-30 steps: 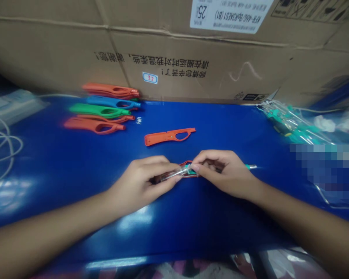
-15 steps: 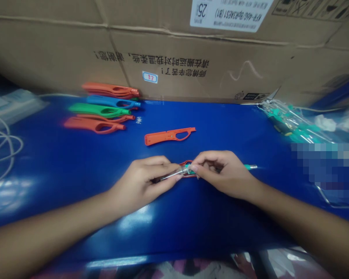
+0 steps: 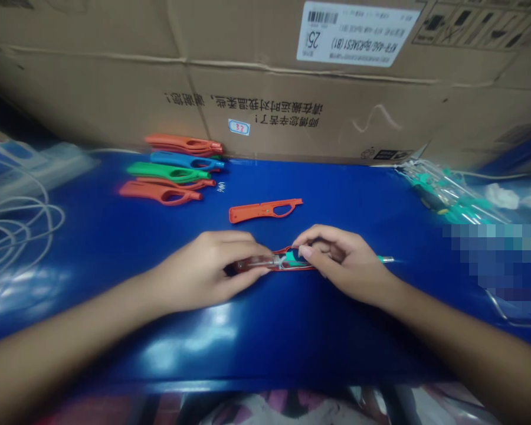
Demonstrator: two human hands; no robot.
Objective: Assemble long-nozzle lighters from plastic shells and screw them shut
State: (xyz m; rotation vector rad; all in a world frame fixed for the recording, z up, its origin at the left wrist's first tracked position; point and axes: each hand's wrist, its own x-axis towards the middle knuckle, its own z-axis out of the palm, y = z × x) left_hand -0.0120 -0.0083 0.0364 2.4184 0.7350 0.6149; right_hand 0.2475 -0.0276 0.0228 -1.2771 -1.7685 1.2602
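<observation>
Between my hands lies an orange lighter casing half (image 3: pixel 292 270) with a clear fuel tank (image 3: pixel 259 262) and a green inner part (image 3: pixel 292 258) in it. My left hand (image 3: pixel 223 265) is closed round the tank end, thumb and fingers on its two sides. My right hand (image 3: pixel 343 254) is closed on the other end, its thumb and forefinger by the green part. A metal tip (image 3: pixel 387 259) sticks out beyond my right hand. Behind them a loose orange casing half (image 3: pixel 265 211) lies inner side up on the table.
Orange, blue and green casings (image 3: pixel 170 173) are piled at the back left, with small springs (image 3: pixel 221 187) beside them. A cardboard box (image 3: pixel 265 77) stands along the back. Green and metal lighter parts (image 3: pixel 446 186) lie at the right, a white cable (image 3: pixel 22 218) at the left.
My right hand has drawn slightly away from the tank, so more of the green part shows. The tank now lies lower in the casing. The camera view has shifted a little.
</observation>
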